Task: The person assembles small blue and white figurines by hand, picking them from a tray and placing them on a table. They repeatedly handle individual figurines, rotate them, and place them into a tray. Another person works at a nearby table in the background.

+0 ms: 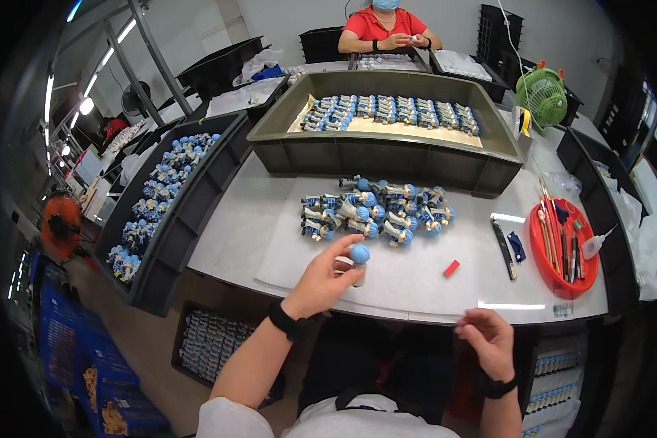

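- Holding a small figurine [357,260] in the left hand [321,281], fingers pinched around its pale body, blue round head poking out above the fingertips.
- Figurine sits upright-ish in the grip, long axis roughly vertical in the view, head end pointing away from the person toward the cluster of figurines [376,212].
- That cluster lies on the white paper sheet [285,248], just beyond the left fingertips, slightly to the right; near, not touching.
- Left hand is clearly the nearer one to the cluster; right hand [489,339] hangs back at the table's near edge, well apart from it.
- Right fingers are curled, tips pressed together; cannot tell if they pinch anything.
- Small red piece [452,268] lies on the sheet between the two hands, closer to the right one.
- Red tray [562,285] with brushes sits to the right; grey bin [387,157] with rows of figurines behind the cluster.
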The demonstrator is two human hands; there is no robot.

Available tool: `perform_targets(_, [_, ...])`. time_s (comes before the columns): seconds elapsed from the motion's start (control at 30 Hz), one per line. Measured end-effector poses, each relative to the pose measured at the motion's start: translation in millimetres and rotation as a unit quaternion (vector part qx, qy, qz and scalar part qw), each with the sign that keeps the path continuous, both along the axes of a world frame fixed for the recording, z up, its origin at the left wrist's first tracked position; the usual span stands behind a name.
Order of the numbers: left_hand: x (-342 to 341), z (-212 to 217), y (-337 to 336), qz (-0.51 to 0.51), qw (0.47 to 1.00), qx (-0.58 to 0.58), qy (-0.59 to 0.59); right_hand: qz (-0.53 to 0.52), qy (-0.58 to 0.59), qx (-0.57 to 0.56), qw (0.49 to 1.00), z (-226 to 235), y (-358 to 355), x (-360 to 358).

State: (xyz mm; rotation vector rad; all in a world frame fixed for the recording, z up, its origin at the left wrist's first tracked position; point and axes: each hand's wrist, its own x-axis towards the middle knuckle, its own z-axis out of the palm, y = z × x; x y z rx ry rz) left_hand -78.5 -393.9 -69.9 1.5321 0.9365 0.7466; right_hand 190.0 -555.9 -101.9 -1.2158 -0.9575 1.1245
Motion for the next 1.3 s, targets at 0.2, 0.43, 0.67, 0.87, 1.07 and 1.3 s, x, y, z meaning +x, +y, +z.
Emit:
perform_targets(0.2, [34,-20,-31,-0.007,0.926,-0.196,-0.322,0.126,0.096,0.015,0.987,2,65,-63])
perform_targets(0.43, [43,-46,-8,-0.006,0.937,-0.175,-0.304,0.064,0.036,0.083,0.994,-15,91,-71])
perform_targets(0.67, [41,-62,-2,0.016,0.924,-0.200,-0.325,0.041,-0.062,0.132,0.988,-28,90,-77])
perform_targets(0.87, [40,-65,-3,0.022,0.921,-0.188,-0.342,0.057,-0.014,0.095,0.994,-26,89,-75])
perform_targets(1.07, [39,-67,-3,0.017,0.918,-0.184,-0.350,0.065,-0.016,0.107,0.992,-27,89,-74])
perform_targets(1.3, [39,-68,-2,0.011,0.917,-0.192,-0.349,0.063,0.012,0.106,0.992,-28,89,-74])
